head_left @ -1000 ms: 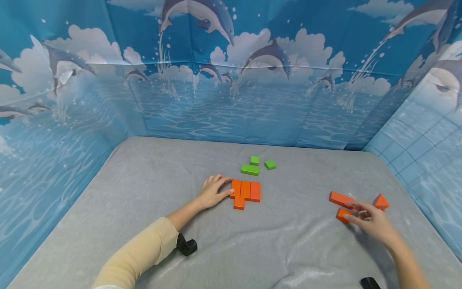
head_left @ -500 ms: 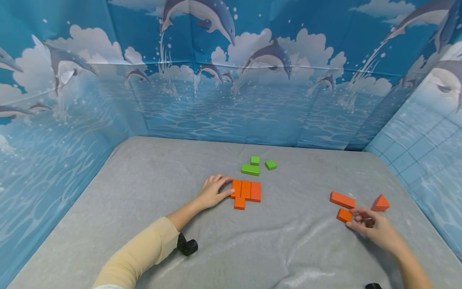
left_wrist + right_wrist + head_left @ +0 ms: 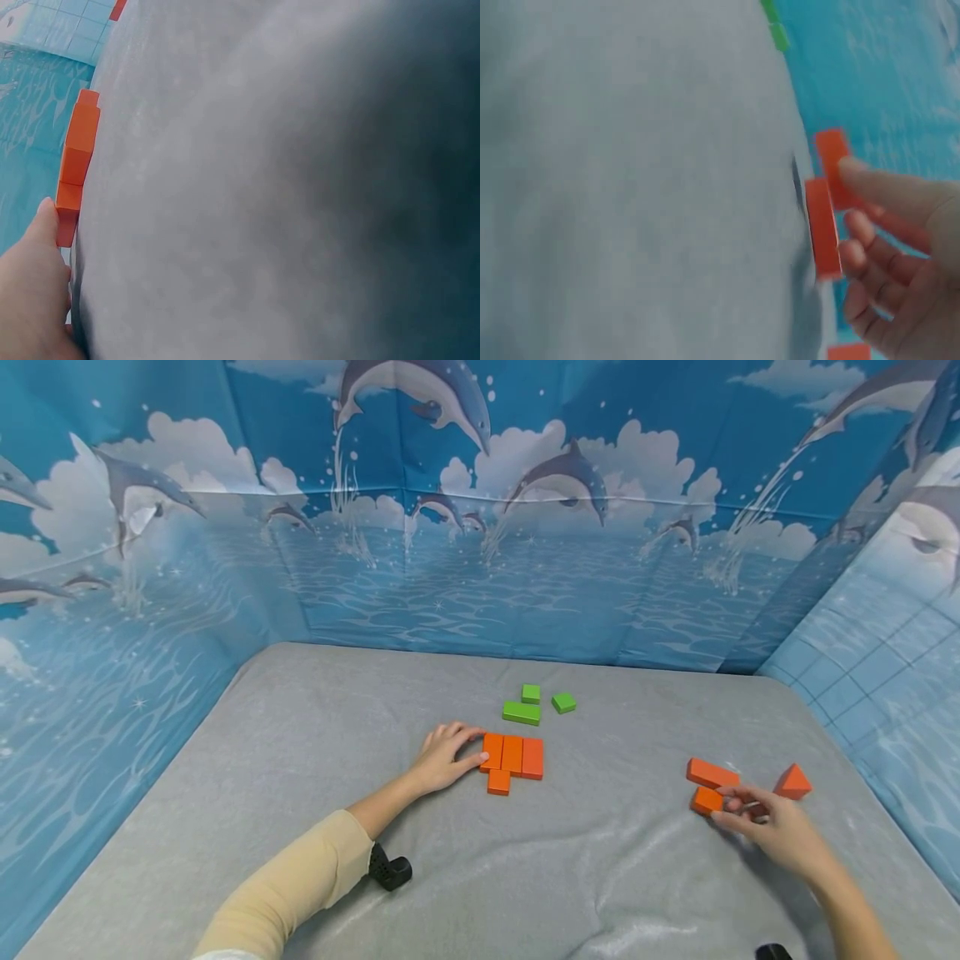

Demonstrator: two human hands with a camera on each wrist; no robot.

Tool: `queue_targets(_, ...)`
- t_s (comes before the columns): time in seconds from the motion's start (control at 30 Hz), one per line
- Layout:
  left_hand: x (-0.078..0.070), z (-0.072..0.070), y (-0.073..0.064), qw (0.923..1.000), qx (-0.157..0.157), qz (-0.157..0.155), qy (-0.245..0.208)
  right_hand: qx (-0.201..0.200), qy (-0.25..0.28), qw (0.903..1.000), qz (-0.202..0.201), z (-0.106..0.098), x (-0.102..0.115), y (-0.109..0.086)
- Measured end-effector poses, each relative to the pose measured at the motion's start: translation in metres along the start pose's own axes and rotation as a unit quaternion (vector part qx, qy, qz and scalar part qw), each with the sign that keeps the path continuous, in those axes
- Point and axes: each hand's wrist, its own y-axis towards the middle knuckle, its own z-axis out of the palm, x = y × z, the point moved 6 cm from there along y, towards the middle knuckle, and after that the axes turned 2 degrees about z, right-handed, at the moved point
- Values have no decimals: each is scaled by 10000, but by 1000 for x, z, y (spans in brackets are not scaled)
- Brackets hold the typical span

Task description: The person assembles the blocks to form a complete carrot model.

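Head view: small block (image 3: 707, 801) pinched at its right side between thumb and fingers of the right hand (image 3: 776, 827), just in front of the long block (image 3: 712, 773), with the triangle (image 3: 792, 782) near, off to the right. Left hand (image 3: 441, 762) with fingers loosely spread, thumb and index tips touching the left end of the orange group (image 3: 512, 754), not closed round anything. Green blocks (image 3: 521, 713) just behind, on the same grey worktop (image 3: 600, 852). Best, in judgement, to pinch lightly and squarely, tuck spare fingers away from the long block, and use the left hand only as a soft stop, lest the group skew.

Left wrist view: orange group edge-on, low against the worktop, thumb laid by its near end; side faces barely readable from the head. Orange sliver (image 3: 118, 9) at the top, too cropped to identify.

Right wrist view: blurred. Thumb over an orange face, another orange piece right beside it, lower fingers curled and holding nothing, a curl partly hidden from the head. Impossible to tell whether lifted or resting.
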Motion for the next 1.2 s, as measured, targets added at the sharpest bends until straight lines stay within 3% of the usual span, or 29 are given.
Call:
queue_targets(0.3, 0, 0, -1, 10000, -19, 2, -1, -55, 539, 9928, -1064, 15, 72, 20)
queue_targets(0.47, 0, 1, 0, 10000, -44, 19, 12, -5, 1058, 9758, -1915, 38, 116, 30)
queue_targets(0.57, 0, 1, 0, 10000, -18, 2, 40, 213, 1303, 9662, -2214, 53, 138, 35)
queue_targets(0.87, 1, 2, 2, 9999, -5, 16, 100, 794, 1262, 9628, -2255, 96, 178, 43)
queue_targets(1.2, 4, 2, 2, 9999, -77, -4, 118, 722, 1064, 9614, -2431, 117, 191, 44)
